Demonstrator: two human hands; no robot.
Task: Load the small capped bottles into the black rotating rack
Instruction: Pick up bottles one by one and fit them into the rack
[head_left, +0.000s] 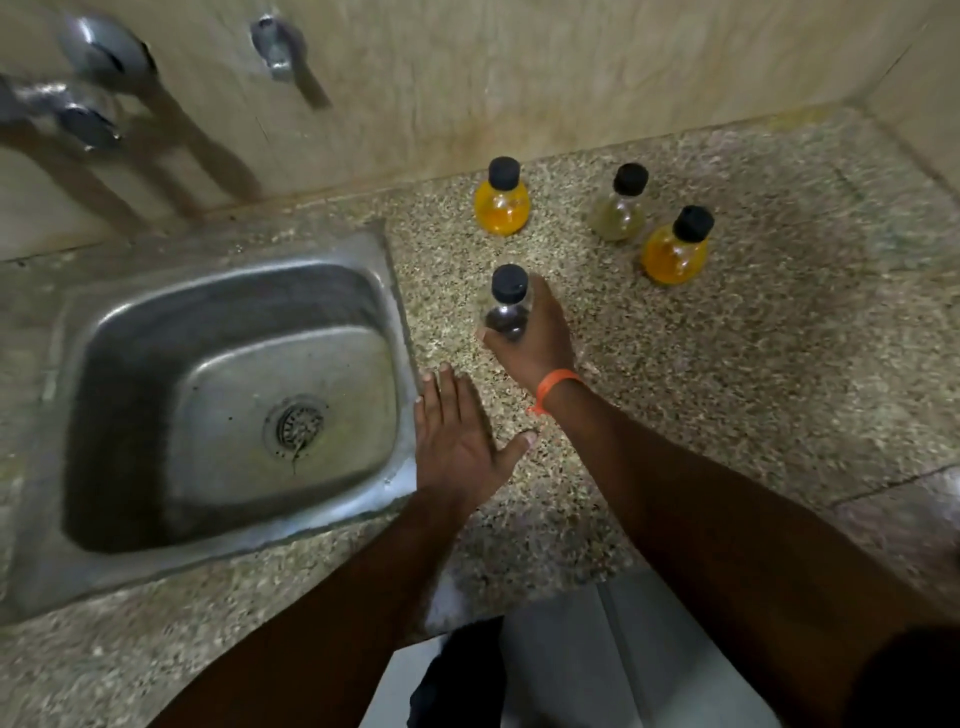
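Note:
My right hand (535, 343) is wrapped around a small dark bottle (506, 306) with a black cap, upright on the speckled countertop (727, 389). Behind it stand three more black-capped bottles: an orange one (501, 200) near the wall, a pale one (621, 208) to its right, and a second orange one (675, 247) furthest right. My left hand (457, 441) lies flat with fingers spread on the counter beside the sink edge, holding nothing. No black rack is in view.
A steel sink (130, 322) with a drain fills the left side. Taps (88, 83) and a hook (278, 47) stick out of the tiled wall behind. The counter ends at a corner wall on the right and at its front edge near my body.

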